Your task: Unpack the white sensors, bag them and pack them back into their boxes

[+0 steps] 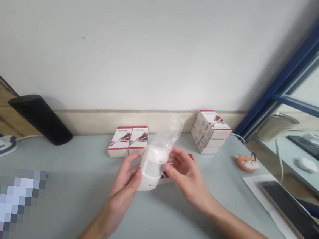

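My left hand (pixel 125 186) and my right hand (pixel 186 173) hold a small white plastic device (pixel 151 168) between them, above the grey table (pixel 70 178). A clear plastic bag (pixel 169 132) sticks up from the top of the device. My left thumb presses its front and my right fingers close on its right side near the bag. A red-and-white box (pixel 191 157) lies behind my right hand, mostly hidden.
Two red-and-white boxes (pixel 129 139) lie side by side by the wall, and a stack of such boxes (pixel 211 130) stands at the back right. A black cylinder (pixel 41 118) lies at the left. An orange fox-shaped toy (pixel 247 163) and a tablet (pixel 294 213) are at the right.
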Motion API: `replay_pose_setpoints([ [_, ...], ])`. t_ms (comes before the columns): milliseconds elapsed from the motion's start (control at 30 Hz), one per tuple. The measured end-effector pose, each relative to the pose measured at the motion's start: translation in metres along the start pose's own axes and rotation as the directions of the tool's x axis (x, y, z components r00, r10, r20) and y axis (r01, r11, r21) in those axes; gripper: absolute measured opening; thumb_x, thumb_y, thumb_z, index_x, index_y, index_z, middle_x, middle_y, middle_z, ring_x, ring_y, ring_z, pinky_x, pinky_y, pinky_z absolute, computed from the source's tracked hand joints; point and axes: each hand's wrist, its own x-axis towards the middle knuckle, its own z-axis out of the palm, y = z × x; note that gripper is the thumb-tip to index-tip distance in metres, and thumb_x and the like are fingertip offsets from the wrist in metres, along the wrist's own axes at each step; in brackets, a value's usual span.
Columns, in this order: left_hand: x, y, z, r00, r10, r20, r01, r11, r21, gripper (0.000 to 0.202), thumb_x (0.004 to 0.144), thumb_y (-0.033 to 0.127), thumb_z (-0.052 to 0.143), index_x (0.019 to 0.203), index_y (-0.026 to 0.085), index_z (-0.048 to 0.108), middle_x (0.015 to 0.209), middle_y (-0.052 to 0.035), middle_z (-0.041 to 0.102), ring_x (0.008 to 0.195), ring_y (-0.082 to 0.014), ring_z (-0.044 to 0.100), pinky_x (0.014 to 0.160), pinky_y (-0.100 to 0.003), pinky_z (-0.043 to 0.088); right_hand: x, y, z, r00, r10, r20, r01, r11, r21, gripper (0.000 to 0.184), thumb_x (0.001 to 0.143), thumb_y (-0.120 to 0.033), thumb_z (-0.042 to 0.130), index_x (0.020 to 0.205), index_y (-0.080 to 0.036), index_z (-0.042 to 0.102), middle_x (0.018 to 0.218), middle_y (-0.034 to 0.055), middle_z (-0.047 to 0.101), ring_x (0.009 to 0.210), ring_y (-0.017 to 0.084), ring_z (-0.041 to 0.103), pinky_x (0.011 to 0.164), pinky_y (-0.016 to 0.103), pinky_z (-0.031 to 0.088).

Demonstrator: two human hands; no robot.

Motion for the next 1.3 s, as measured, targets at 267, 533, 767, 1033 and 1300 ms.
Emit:
replay_pose_setpoints([
  [267, 0.012, -0.014, -0.007, 0.983, 0.163, -0.082, -0.131, 0.944, 0.302, 0.043, 0.095, 0.042, 0.071, 0.132, 0.028, 0.056, 0.143, -0.0098, 0.066, 0.133, -0.0301, 0.06, 0.102, -0.037, 0.052, 0.0, -0.004, -0.002, 0.993, -0.073, -0.092, 0.06, 0.989, -0.135, 0.047, 0.084, -0.039, 0.085, 0.126, -0.028, 0.067, 0.12, 0.0067, 0.067, 0.089, 0.017, 0.066, 0.072, 0.032, 0.062],
  [533, 0.012, -0.012, -0.005, 0.971, 0.221, -0.088, -0.175, 0.915, 0.363, 0.044, 0.095, 0.038, 0.071, 0.135, 0.026, 0.058, 0.146, -0.0114, 0.062, 0.139, -0.0311, 0.056, 0.112, -0.041, 0.047, 0.001, -0.008, -0.004, 0.981, -0.189, -0.046, 0.165, 0.933, -0.318, 0.034, 0.092, -0.036, 0.075, 0.124, -0.028, 0.068, 0.12, 0.0071, 0.067, 0.104, 0.021, 0.067, 0.082, 0.035, 0.062],
  [767, 0.01, -0.007, 0.001, 0.959, 0.241, -0.148, -0.175, 0.918, 0.356, 0.049, 0.097, 0.049, 0.066, 0.141, 0.027, 0.061, 0.156, -0.0095, 0.056, 0.148, -0.0339, 0.047, 0.121, -0.043, 0.039, -0.001, -0.009, -0.005, 0.977, -0.214, 0.007, 0.198, 0.892, -0.406, 0.033, 0.096, -0.034, 0.069, 0.128, -0.027, 0.065, 0.123, 0.0083, 0.067, 0.108, 0.022, 0.067, 0.085, 0.036, 0.061],
  [1033, 0.022, -0.018, -0.016, 0.951, 0.3, -0.072, -0.232, 0.849, 0.475, 0.04, 0.095, 0.048, 0.07, 0.127, 0.025, 0.066, 0.134, -0.01, 0.07, 0.125, -0.029, 0.066, 0.099, -0.038, 0.058, 0.0, -0.012, -0.008, 0.984, -0.16, 0.072, 0.175, 0.866, -0.469, 0.038, 0.098, -0.04, 0.065, 0.132, -0.024, 0.062, 0.133, 0.0106, 0.066, 0.115, 0.025, 0.064, 0.1, 0.044, 0.054],
  [1300, 0.019, -0.019, -0.017, 0.948, 0.317, -0.018, -0.276, 0.852, 0.444, 0.052, 0.096, 0.041, 0.07, 0.145, 0.031, 0.056, 0.151, -0.0076, 0.061, 0.138, -0.028, 0.058, 0.11, -0.037, 0.053, 0.001, -0.007, -0.009, 0.989, -0.136, 0.051, 0.144, 0.875, -0.462, 0.032, 0.101, -0.044, 0.062, 0.127, -0.026, 0.062, 0.128, 0.0088, 0.068, 0.109, 0.023, 0.065, 0.091, 0.04, 0.057],
])
